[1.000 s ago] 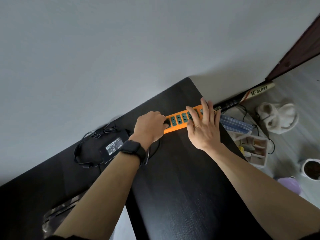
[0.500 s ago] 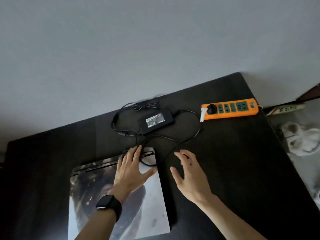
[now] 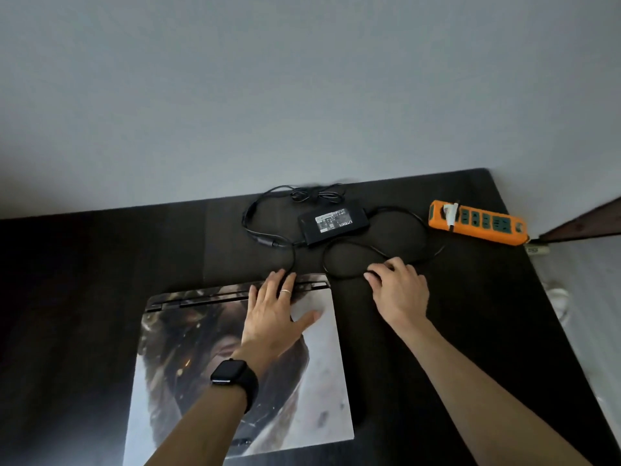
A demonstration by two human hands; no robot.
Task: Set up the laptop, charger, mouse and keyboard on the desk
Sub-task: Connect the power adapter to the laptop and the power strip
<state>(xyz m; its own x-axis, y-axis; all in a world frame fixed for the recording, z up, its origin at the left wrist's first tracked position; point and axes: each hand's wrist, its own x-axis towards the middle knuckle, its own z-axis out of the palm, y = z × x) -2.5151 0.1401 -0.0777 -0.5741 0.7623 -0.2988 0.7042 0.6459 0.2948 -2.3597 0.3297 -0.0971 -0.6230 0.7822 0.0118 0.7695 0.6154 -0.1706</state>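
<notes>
Since half a second ago the right hand (image 3: 398,290) has gone from hovering with spread fingers to landing on the charger cable (image 3: 325,264). The left hand (image 3: 275,314) has stayed flat on the lid. A second ago both hands were at the power strip (image 3: 477,223).

- Laptop (image 3: 235,381): closed, flat on the desk (image 3: 100,280), printed lid up, hinge edge away from the person.
- Left hand: palm down on the laptop's far right part, fingers straight and spread, fingertips at the hinge edge. It grips nothing. Ring (image 3: 285,291) on one finger, black watch (image 3: 235,378) on the wrist.
- Right hand: just right of the laptop's far right corner, on the desk. Fingers are curled down over a loop of the cable. Cannot tell whether it pinches the cable or only touches it.
- Charger brick (image 3: 332,225): beyond the laptop's hinge edge, label up, apart from both hands. Its cables lie in loose loops between it and the laptop.
- Power strip: orange, beyond and well right of the laptop, near the desk's far right corner. A white plug (image 3: 450,213) sits in its end socket.
- Grey wall (image 3: 302,79) behind the desk, pale floor (image 3: 588,280) right of it.
</notes>
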